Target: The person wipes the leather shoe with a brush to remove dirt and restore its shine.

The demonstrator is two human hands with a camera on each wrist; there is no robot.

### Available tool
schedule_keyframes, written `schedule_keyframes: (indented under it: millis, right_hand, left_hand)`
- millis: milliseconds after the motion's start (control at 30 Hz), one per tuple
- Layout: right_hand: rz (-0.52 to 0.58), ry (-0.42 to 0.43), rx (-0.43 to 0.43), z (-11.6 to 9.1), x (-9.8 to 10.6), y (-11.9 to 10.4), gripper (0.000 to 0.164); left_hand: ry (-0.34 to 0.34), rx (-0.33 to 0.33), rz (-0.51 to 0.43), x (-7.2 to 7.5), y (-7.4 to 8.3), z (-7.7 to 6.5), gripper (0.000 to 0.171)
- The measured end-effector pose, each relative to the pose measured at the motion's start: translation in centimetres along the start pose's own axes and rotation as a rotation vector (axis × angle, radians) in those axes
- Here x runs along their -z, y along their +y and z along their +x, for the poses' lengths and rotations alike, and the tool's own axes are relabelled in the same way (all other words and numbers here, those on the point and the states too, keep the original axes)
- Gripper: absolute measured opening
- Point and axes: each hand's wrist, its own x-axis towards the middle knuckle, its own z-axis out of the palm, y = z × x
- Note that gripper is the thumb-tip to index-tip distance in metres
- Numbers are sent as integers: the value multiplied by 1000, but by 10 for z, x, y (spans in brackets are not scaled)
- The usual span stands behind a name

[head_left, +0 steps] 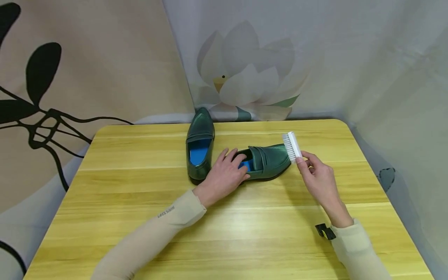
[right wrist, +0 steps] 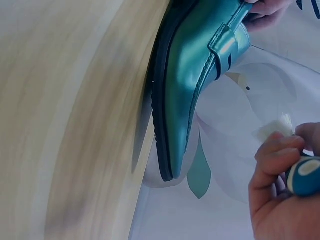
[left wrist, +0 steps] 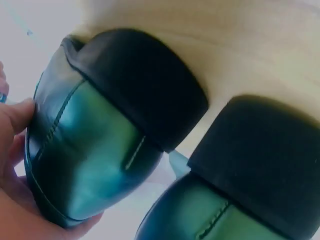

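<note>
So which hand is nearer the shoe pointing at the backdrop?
Left. The left hand is beside that shoe, gripping the other shoe; the right hand is beyond the other shoe's toe.

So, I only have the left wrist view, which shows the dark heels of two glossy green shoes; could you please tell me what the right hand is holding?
Observer: The right hand holds a white-backed brush with pale bristles.
Operator: Thank you; is the brush touching the toe of the glossy green loafer that the left hand holds?
Observer: No; the right wrist view shows a gap between the bristles and the toe.
</note>
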Motion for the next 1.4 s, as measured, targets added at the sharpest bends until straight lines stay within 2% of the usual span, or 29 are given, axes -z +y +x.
schedule_keyframes:
  millis: [167, 267, 367, 567, 767, 1000, 1233, 1400]
  right_hand:
    - [0, 2, 6, -1, 0, -1, 41]
    - [-1, 3, 4, -1, 1, -2, 41]
    - [3, 9, 2, -2, 2, -2, 41]
    - [8, 16, -1, -1, 4, -3, 40]
    - [8, 20, -5, 0, 6, -4, 41]
    - [4, 32, 4, 2, 7, -7, 41]
    - [-14, 15, -15, 1, 6, -4, 41]
    - [-25, -5, -25, 0, 4, -2, 43]
  left_hand:
    - [18, -41, -27, -3, -3, 1, 28]
    - [27, -42, -99, 0, -10, 6, 24]
    - [12, -11, -257, 5, -18, 12, 20]
    - [-75, 124, -629, 10, -34, 21, 21]
    - [-138, 221, -836, 6, -41, 31, 25]
    - [-182, 260, -959, -2, -42, 40, 27]
    - [-165, 334, -969, -13, -43, 37, 29]
    - [-166, 378, -1025, -15, -44, 32, 33]
